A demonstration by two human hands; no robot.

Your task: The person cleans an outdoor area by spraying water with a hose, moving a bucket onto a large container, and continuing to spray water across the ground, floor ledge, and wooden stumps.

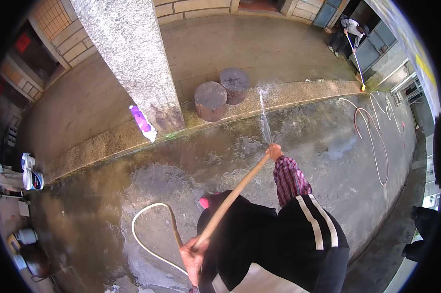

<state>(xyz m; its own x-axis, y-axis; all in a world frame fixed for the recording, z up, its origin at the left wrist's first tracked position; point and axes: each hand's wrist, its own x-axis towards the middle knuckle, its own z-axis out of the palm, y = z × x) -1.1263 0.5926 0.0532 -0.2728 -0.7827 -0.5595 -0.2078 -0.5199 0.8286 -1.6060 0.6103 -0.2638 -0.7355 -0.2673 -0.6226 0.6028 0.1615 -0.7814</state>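
Note:
My right hand, below a red plaid sleeve, grips the front end of a cream-tan hose. From there a stream of water shoots forward onto the raised stone edge. Lower down, my left hand is wrapped round the same hose near my body. Beyond it, the slack part makes a loop on the wet concrete floor. A pink shoe tip shows beside my dark clothing.
Two round stumps stand on the ledge near a thick pillar, with a purple-and-white packet at its base. Another person holds a long-handled broom. More hose lies right; white buckets stand left.

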